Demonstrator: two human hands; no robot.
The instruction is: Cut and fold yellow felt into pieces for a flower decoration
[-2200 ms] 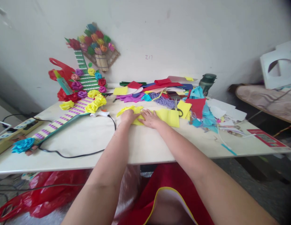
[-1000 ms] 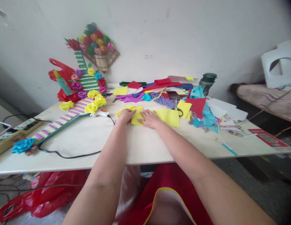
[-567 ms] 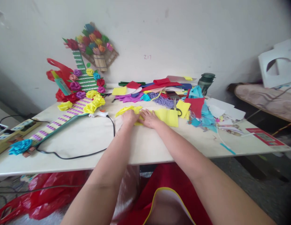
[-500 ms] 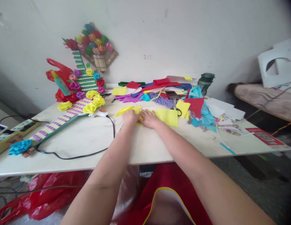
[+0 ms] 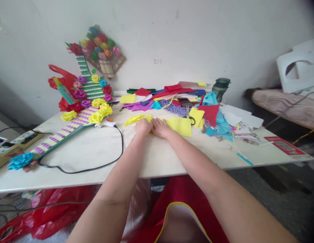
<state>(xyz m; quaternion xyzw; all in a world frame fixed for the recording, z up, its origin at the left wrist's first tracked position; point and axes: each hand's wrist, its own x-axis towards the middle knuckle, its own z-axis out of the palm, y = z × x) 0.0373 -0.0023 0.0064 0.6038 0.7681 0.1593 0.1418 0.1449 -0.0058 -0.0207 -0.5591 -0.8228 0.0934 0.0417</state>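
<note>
A yellow strip of crepe-like paper lies flat on the table to the right of my hands, with a crease across it. My right hand rests on its left part, palm down, fingers stretched out. Close beside it, my left hand is curled and pressed down on the yellow paper; its fingertips are hidden. Bunched yellow paper shows to the left of that hand, and I cannot tell whether it is the same piece. Scissors with black handles lie at the strip's right end.
A white glue gun with a black cord lies on the left. Near it stands a guitar-shaped craft with paper flowers. Stacked coloured paper lines the back. A dark bottle and blue scraps are right; a power strip is far left.
My left hand has slid slightly right, closer to my right hand. The right hand stays flat on the paper. The whole view has shifted a little.
</note>
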